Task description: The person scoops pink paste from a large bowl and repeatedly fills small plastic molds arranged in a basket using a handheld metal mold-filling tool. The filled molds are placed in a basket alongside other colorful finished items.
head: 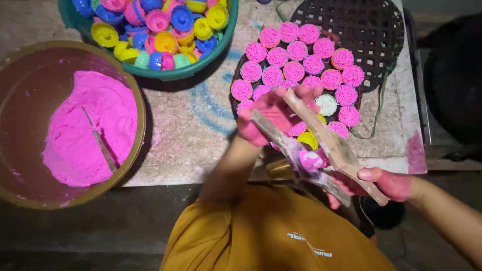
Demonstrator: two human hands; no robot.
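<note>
Both hands closed on a hinged wooden press (326, 145): left hand (268, 118) grips the far ends, right hand (389, 183) the near handles, squeezing pink dough (311, 159) above the tray (371, 35) of pink noodle cups (296, 68).

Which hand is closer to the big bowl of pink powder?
Left. The left hand is over the woven tray, right of the powder bowl. The right hand is farther right.
</note>
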